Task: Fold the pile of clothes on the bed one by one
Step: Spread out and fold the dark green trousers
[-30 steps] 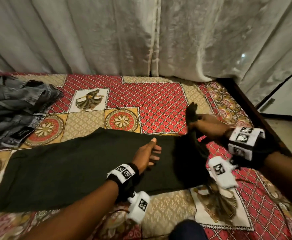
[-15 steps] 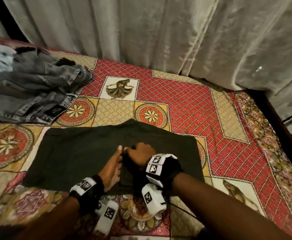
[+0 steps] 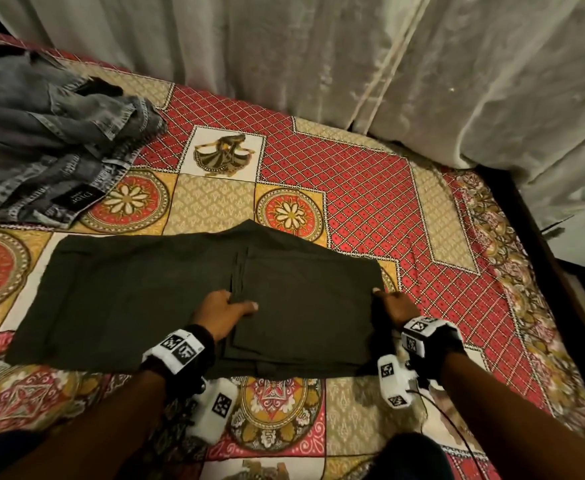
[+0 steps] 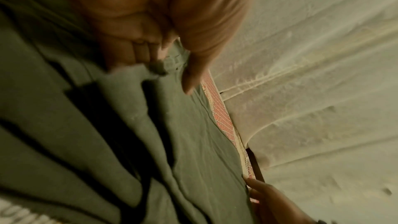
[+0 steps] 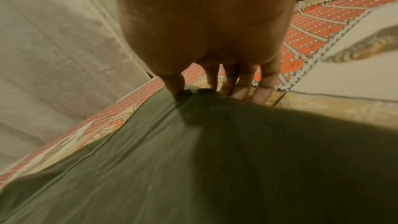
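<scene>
A dark green garment point(image 3: 128, 299) lies flat on the patterned bedspread point(image 3: 353, 188), its right part doubled over to the middle. My left hand point(image 3: 228, 306) grips the folded-over end point(image 4: 168, 67) at the garment's middle, fingers curled at the edge and thumb lying on the top layer. My right hand point(image 3: 388, 303) is at the fold on the right side. In the right wrist view its thumb point(image 5: 174, 83) presses the garment point(image 5: 193, 159) at that edge, while its straight fingers point(image 5: 264, 89) rest on the bedspread just past it.
A heap of grey jeans point(image 3: 52, 150) lies at the far left of the bed. White curtains point(image 3: 353, 64) hang along the far side. The bed's dark frame edge point(image 3: 533, 230) runs down the right. Bare bedspread shows beyond and right of the garment.
My right hand carried the garment's right end over to the middle, then went back right to the new fold. My left hand moved from lying flat to gripping the folded-over end.
</scene>
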